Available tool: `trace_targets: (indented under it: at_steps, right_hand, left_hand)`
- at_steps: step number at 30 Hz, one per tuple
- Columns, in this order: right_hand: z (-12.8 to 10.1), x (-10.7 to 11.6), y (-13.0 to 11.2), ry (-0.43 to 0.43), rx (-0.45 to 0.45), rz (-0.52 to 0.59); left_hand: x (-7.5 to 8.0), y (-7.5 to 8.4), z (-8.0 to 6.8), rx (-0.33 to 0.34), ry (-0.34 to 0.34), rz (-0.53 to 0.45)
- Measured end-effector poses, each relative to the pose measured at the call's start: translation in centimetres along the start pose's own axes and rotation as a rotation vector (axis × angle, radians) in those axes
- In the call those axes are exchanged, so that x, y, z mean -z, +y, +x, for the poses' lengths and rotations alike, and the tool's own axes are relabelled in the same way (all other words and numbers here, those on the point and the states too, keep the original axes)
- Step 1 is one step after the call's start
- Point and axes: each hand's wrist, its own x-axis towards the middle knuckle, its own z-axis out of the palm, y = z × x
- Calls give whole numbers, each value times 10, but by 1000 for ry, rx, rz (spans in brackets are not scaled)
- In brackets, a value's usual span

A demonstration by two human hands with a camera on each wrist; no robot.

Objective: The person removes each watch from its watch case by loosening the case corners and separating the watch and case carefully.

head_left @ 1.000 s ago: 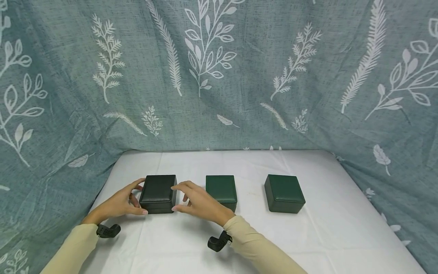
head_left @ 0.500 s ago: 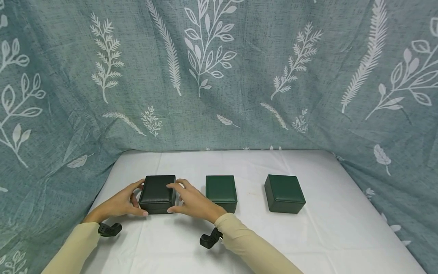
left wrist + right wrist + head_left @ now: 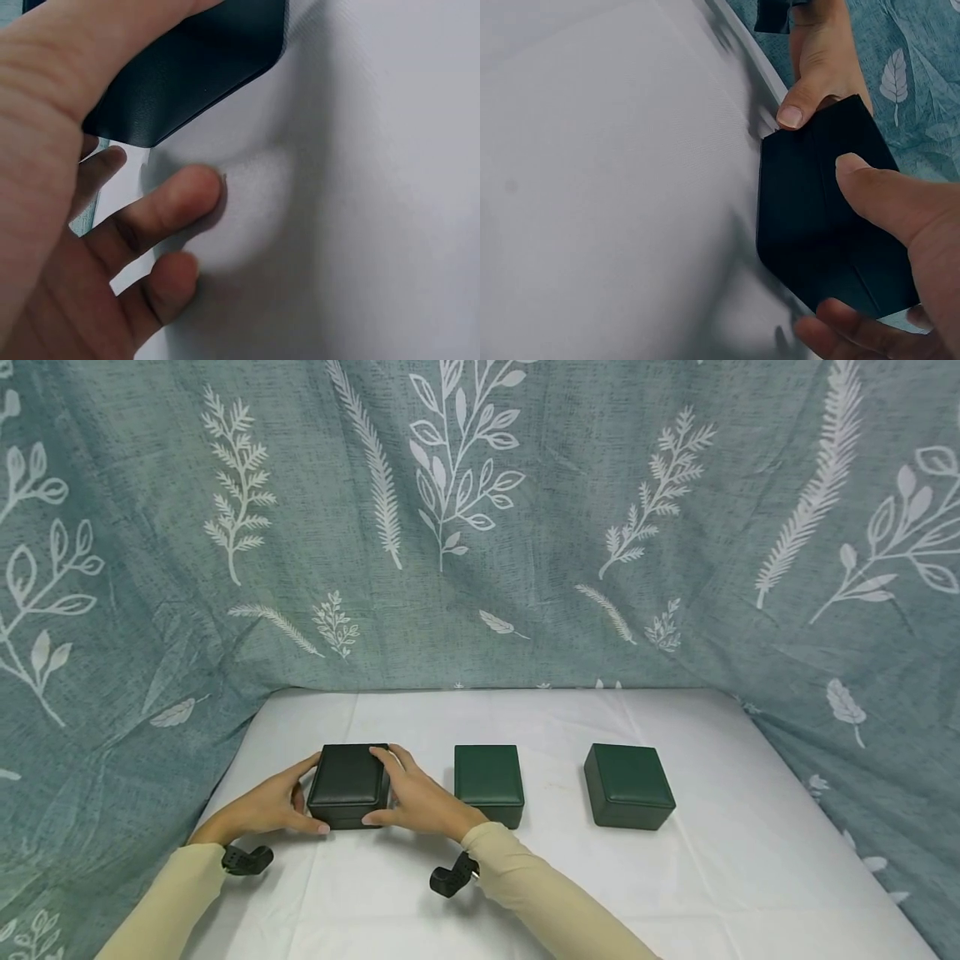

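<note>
Three boxes, two hands

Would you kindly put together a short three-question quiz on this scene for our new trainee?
1. True or false: the left hand and right hand both hold the leftmost dark square leatherette box.
2. How many square boxes stand on the white tablecloth?
3. Which box lies nearest the right hand's grip: A, the middle green square box; B, the right green square box?

Key: 1 true; 2 three; 3 A.
</note>
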Motion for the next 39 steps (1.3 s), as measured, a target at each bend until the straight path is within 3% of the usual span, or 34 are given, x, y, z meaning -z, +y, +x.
trace_targets:
  at_steps: [7, 21, 32, 39]
  right_hand:
    - [8, -6, 4, 5, -37, 42]
    - [17, -3, 7, 43, 9, 33]
    - [19, -1, 3, 28, -72, 91]
    - [20, 0, 4, 32, -101, 103]
  left_hand:
    - [0, -1, 1, -12, -3, 30]
    - [-2, 1, 2, -22, -18, 8]
    - [-3, -4, 6, -10, -40, -39]
    - [-4, -4, 5, -29, -18, -7]
